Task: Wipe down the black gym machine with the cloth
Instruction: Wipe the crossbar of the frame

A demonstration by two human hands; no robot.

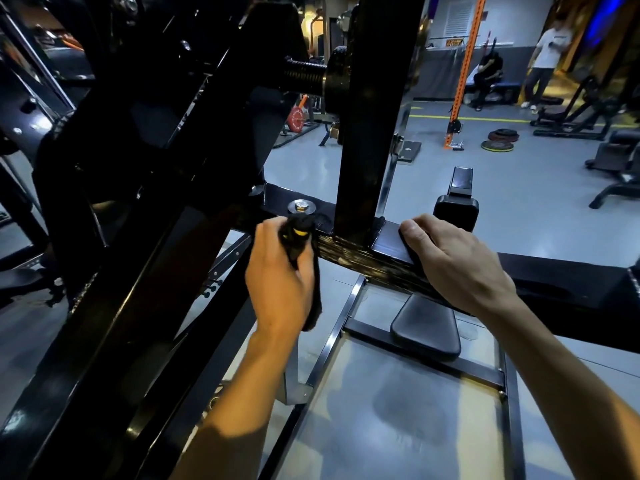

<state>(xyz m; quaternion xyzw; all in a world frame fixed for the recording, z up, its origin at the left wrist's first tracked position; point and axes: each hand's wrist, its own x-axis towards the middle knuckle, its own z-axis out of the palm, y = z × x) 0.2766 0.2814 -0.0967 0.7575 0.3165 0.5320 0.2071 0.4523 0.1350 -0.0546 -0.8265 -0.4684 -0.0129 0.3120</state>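
The black gym machine [367, 109] fills the left and middle of the view, with a horizontal black beam [349, 254] crossing in front of me and an upright post rising from it. My left hand [277, 282] grips a bunched black cloth [298, 237] with a small yellow mark, held against the beam just below a silver bolt [300, 206]. The cloth's loose end hangs down beside my wrist. My right hand [453, 261] holds the beam to the right of the post, fingers curled over its top edge.
A black padded seat [427, 327] and a metal floor frame [346, 320] lie below the beam. Weight plates [500, 138] lie on the grey floor beyond, near an orange post [462, 74]. Two people [543, 57] are at the back right, with more benches at the right.
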